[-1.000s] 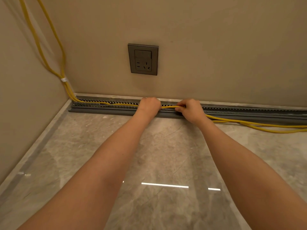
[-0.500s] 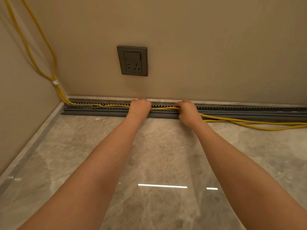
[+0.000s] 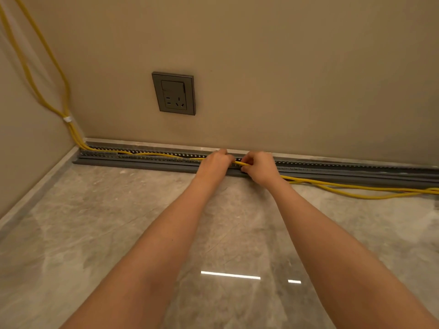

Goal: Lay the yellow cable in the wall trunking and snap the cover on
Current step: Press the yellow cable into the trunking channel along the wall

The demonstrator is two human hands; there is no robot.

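Observation:
A grey slotted trunking [image 3: 344, 166] runs along the foot of the back wall, open on top. The yellow cable [image 3: 356, 189] comes down the left corner, lies inside the trunking's left part, and trails loose over the floor at the right. My left hand [image 3: 217, 162] presses down on the cable in the channel near the middle. My right hand [image 3: 257, 166] is right beside it, fingers pinched on the cable where it leaves the channel. A flat grey strip [image 3: 142, 163], which looks like the cover, lies on the floor along the trunking's front.
A grey wall socket [image 3: 174, 93] sits on the back wall above the trunking. A white tie [image 3: 67, 119] binds the cables in the left corner. The side wall closes the space at the left. The floor is polished grey marble [image 3: 95, 233].
Both hands have shifted to the right along the trunking and closed up next to each other. More cable now lies in the channel to their left.

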